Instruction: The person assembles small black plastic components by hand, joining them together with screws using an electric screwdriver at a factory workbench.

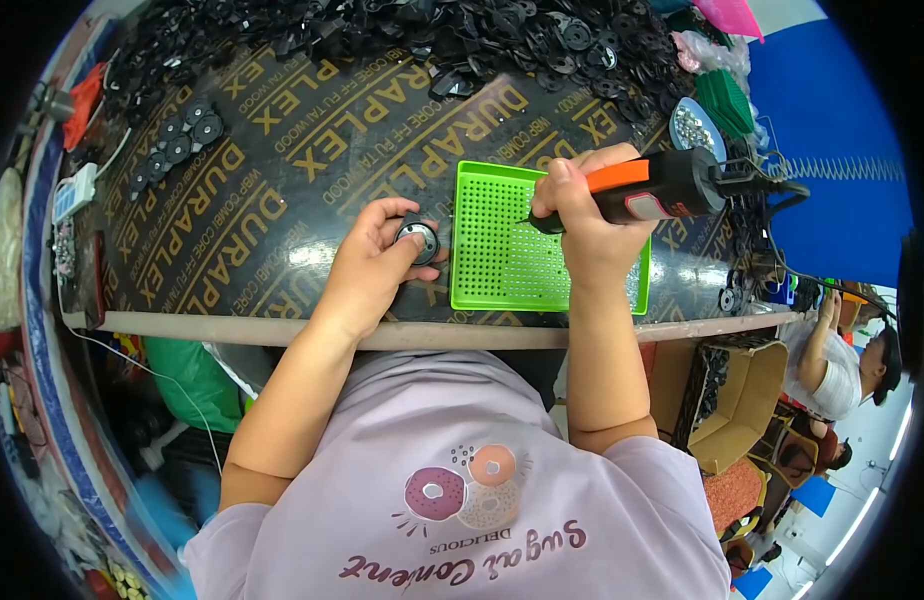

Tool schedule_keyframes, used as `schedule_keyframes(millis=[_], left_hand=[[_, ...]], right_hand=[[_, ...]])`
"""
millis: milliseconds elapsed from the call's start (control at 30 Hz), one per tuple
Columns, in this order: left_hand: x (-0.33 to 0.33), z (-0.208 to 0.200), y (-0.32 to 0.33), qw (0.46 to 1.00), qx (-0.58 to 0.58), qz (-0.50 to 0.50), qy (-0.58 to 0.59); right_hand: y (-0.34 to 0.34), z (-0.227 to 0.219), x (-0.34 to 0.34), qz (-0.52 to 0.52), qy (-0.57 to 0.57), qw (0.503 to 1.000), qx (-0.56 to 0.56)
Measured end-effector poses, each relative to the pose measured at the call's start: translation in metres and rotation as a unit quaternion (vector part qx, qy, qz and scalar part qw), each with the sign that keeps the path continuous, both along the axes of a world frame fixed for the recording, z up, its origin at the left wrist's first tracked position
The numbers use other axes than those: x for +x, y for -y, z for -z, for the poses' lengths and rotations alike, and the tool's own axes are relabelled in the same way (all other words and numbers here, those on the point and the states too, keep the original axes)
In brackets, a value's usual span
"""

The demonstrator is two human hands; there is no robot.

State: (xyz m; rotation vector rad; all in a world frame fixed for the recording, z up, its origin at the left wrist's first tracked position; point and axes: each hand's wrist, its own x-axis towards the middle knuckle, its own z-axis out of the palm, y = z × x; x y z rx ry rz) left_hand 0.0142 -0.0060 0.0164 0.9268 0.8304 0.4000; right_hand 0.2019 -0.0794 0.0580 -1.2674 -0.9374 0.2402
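Note:
My left hand (374, 262) pinches a small round black part with a silvery face (418, 243), just above the dark table and left of the green tray. In my right hand (594, 215) is a black electric screwdriver with an orange lever (672, 187), held nearly level with its tip pointing left over the tray. The bright green tray (459, 298) has rows of holes, and many on its right side hold small shiny pieces, probably screws. My right hand covers part of that tray.
A big heap of black plastic parts (382, 35) spans the far side. Assembled round black parts (177, 140) lie in a group at left. A bowl of small metal pieces (694, 128) stands far right, near a coiled cable (842, 168). Cardboard box (737, 405) and other people (832, 370) are at right.

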Motion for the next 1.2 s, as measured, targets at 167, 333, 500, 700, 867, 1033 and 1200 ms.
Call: schedule_keyframes(millis=[167, 333, 500, 700, 867, 1033, 1200], left_hand=[[-0.002, 0.004, -0.001, 1.000, -0.011, -0.002, 0.019], [-0.004, 0.005, -0.001, 1.000, 0.004, 0.006, 0.030], [-0.004, 0.009, 0.000, 0.998, -0.002, 0.016, 0.057], [-0.004, 0.014, -0.003, 0.998, -0.004, 0.007, 0.069], [-0.005, 0.014, -0.003, 0.997, -0.004, 0.007, 0.076], [-0.006, 0.012, -0.002, 0.997, 0.002, 0.003, 0.075], [-0.005, 0.022, -0.004, 0.995, 0.000, 0.025, 0.094]], right_hand=[[0.002, 0.002, -0.003, -0.010, -0.104, 0.994, 0.019], [0.001, -0.005, -0.006, -0.011, -0.042, 0.999, -0.012], [0.005, -0.024, 0.001, -0.101, -0.131, 0.978, 0.124], [-0.017, -0.017, -0.032, -0.227, -0.192, 0.940, 0.166], [-0.031, -0.010, -0.054, -0.230, -0.196, 0.939, 0.163], [-0.034, -0.003, -0.060, -0.229, -0.156, 0.952, 0.126], [-0.036, 0.000, -0.062, -0.235, -0.110, 0.957, 0.129]])
